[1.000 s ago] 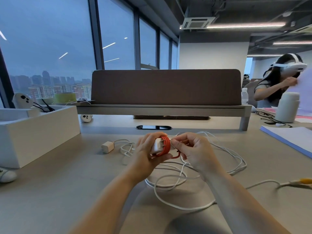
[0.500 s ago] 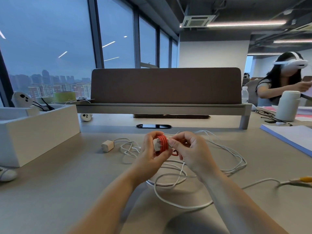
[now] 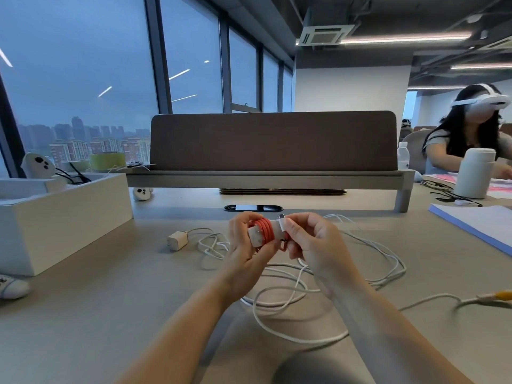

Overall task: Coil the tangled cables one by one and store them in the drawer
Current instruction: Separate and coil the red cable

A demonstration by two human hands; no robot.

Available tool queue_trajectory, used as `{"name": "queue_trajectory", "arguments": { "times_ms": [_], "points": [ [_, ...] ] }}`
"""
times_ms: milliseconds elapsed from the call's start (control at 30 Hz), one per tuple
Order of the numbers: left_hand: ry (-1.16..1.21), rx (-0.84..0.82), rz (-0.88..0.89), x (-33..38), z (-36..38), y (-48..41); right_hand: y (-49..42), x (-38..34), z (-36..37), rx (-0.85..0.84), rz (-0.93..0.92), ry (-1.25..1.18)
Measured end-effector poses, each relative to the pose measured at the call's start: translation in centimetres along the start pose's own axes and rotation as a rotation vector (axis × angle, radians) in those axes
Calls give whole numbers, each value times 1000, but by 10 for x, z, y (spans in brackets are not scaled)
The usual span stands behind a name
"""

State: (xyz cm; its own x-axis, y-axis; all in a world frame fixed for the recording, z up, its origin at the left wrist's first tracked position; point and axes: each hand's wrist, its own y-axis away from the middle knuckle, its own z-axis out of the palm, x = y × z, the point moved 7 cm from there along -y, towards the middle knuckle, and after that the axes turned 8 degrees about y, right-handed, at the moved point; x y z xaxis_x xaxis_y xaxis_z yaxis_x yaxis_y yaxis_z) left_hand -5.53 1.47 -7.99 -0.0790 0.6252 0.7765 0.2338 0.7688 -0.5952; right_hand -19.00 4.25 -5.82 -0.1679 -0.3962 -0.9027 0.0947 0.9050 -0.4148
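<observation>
Head view: an office with tall windows onto a dusk skyline, and a grey desk backed by a brown divider panel. Above the middle of the desk, the left hand grips a white charger block with the red cable wound tightly round it, probably to keep the turns from slipping. Close beside it, the right hand pinches the cable's connector end, apparently to tuck it in and finish the coil. Beneath both hands the white cables lie loosely tangled, not yet coiled, with a small white adapter to their left. A white open box stands at far left; I cannot tell whether it is the drawer.
</observation>
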Motion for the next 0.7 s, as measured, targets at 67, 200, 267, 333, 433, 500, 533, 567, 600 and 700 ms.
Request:
{"name": "queue_trajectory", "arguments": {
  "times_ms": [67, 200, 267, 333, 433, 500, 533, 567, 600, 700],
  "points": [
    [93, 41, -55, -3, -4, -1, 1, 2, 5, -18, 23, 4],
    [379, 100, -159, -5, -7, -4, 7, 6, 23, -152, 89, -28],
    [504, 151, -219, -8, -9, -4, 10, 10, 33, -231, 129, -12],
    [582, 206, -270, -13, -13, -4, 12, 15, 39, -289, 171, -14],
    [676, 274, -343, -18, -20, -4, 13, 19, 42, -342, 217, -17],
    [717, 287, -381, -18, -24, -4, 14, 20, 40, -344, 243, -23],
    [743, 292, -394, -18, -25, -3, 13, 20, 39, -336, 252, -29],
    [771, 300, -404, -19, -27, -3, 13, 20, 37, -324, 260, -34],
    [798, 307, -415, -20, -28, -3, 12, 20, 35, -311, 268, -37],
    [893, 340, -433, -22, -30, -1, 11, 22, 28, -276, 279, -23]
  ]
}}
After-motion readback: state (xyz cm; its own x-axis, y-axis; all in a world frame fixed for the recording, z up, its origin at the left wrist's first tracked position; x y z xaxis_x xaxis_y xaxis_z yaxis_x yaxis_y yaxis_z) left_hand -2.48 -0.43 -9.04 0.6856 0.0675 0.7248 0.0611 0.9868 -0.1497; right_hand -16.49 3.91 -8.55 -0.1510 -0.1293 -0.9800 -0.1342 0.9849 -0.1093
